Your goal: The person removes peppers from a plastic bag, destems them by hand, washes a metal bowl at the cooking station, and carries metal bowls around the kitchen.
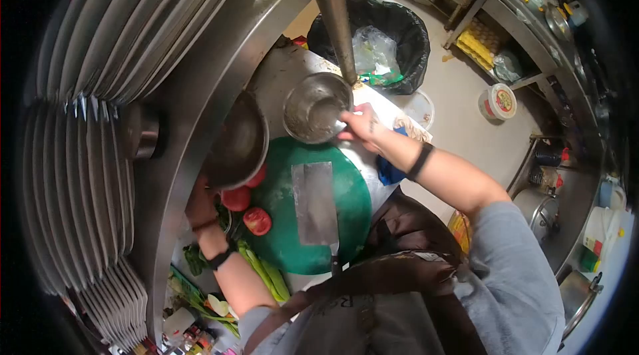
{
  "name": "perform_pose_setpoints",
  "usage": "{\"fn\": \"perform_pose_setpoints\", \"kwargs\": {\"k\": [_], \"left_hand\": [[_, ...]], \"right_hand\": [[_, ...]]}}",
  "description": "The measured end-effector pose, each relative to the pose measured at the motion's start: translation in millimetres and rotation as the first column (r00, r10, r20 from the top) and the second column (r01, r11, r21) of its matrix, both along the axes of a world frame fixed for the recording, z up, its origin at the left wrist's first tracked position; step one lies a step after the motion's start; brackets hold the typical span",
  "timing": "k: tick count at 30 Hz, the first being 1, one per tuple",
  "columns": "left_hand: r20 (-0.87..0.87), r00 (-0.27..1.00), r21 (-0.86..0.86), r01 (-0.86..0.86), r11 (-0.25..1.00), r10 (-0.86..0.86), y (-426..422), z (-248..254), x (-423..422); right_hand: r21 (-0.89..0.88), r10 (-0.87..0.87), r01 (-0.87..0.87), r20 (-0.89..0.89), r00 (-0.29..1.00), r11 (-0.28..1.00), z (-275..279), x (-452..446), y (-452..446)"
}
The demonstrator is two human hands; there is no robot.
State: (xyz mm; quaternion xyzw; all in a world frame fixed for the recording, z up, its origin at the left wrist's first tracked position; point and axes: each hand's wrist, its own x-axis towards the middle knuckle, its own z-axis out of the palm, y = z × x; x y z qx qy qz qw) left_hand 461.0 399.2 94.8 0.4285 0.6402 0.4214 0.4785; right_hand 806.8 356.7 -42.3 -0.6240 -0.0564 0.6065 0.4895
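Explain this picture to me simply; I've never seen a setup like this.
There is no machine here, just a person working with two bare hands. The one picture comes from a camera worn on the person's head, looking forward and down, so the arms reach away from you.

The right hand holds a smaller metal bowl by its rim. The left hand is at the near edge of a larger metal bowl; it is too blurred to tell whether it grips.

On the work surface lies a round green board with a cleaver on it. A cut tomato sits at the board's edge, and long green vegetables lie beside it.
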Motion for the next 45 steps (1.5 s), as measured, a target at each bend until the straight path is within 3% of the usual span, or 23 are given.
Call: {"fn": "perform_pose_setpoints", "kwargs": {"k": [3,5,7,8,11,13,15,17,20,23,25,29,32,34,38,41,45], "left_hand": [[0.241,0.970,0.064,0.018,0.998,-0.033,-54.0,12.3,-17.4],[0.219,0.949,-0.074,-0.216,0.974,0.227,-91.5,23.4,3.2],[0.319,0.947,-0.105,0.011,0.994,0.023,-117.0,8.6,-13.2],[0.384,0.923,-0.095,0.001,0.995,0.036,-128.3,5.9,1.2],[0.535,0.844,-0.149,0.111,0.983,-0.014,-149.6,-11.7,37.1],[0.605,0.793,-0.151,0.201,0.968,-0.070,-157.5,-14.3,80.5],[0.627,0.776,-0.202,0.246,0.948,-0.068,-163.0,-25.1,128.3],[0.675,0.723,-0.209,0.377,0.902,-0.146,-164.9,-30.7,186.8],[0.752,0.632,-0.214,0.500,0.839,-0.185,-159.4,-39.5,289.5],[0.818,0.569,-0.287,0.536,0.794,-0.088,-147.3,-35.4,408.0],[0.884,0.466,-0.323,0.589,0.741,0.015,-131.2,-70.1,469.6],[0.840,0.540,-0.336,0.589,0.735,-0.049,-98.8,-70.2,596.1],[0.822,0.569,-0.385,0.528,0.757,0.022,-70.4,-46.8,661.2],[0.802,0.596,-0.348,0.510,0.787,-0.032,-42.9,-47.2,687.1],[0.690,0.705,-0.252,0.450,0.856,-0.168,16.9,-35.6,732.1],[0.666,0.717,-0.206,0.444,0.872,-0.208,73.6,-34.4,764.4],[0.718,0.684,-0.216,0.397,0.892,-0.131,166.1,-57.0,808.9]], "right_hand": [[0.017,-0.003,0.001,0.064,0.998,1.000,-14.9,-22.7,40.5],[0.017,0.112,-0.115,0.124,0.986,0.993,-10.1,-28.9,40.6],[-0.003,0.294,-0.299,0.200,0.935,0.954,20.3,-20.9,28.0],[0.066,0.212,-0.250,0.354,0.911,0.966,-18.8,-31.3,24.4],[0.249,0.432,-0.445,0.109,0.895,0.860,3.4,0.9,-31.9],[0.213,0.509,-0.489,-0.046,0.860,0.846,1.5,37.2,-64.2],[0.169,0.542,-0.529,-0.037,0.840,0.832,5.7,89.2,-87.5],[0.118,0.526,-0.529,0.061,0.848,0.840,6.7,151.0,-99.2],[0.169,0.360,-0.373,0.105,0.927,0.912,10.3,257.1,-108.9],[0.236,0.223,-0.247,0.126,0.967,0.940,17.7,372.5,-120.6],[0.195,0.142,-0.161,0.107,0.984,0.967,25.3,443.7,-137.6],[0.147,-0.071,0.054,0.117,0.991,0.988,22.6,571.8,-157.1],[0.207,-0.237,0.216,0.081,0.968,0.954,29.2,644.7,-136.8],[0.260,-0.281,0.253,0.077,0.957,0.932,25.8,675.8,-103.4],[0.322,-0.295,0.282,-0.010,0.956,0.904,32.2,696.2,-19.0],[0.313,-0.227,0.231,-0.051,0.973,0.921,50.0,713.9,53.3],[0.328,-0.189,0.158,0.064,0.980,0.931,62.3,776.0,168.0]]}}
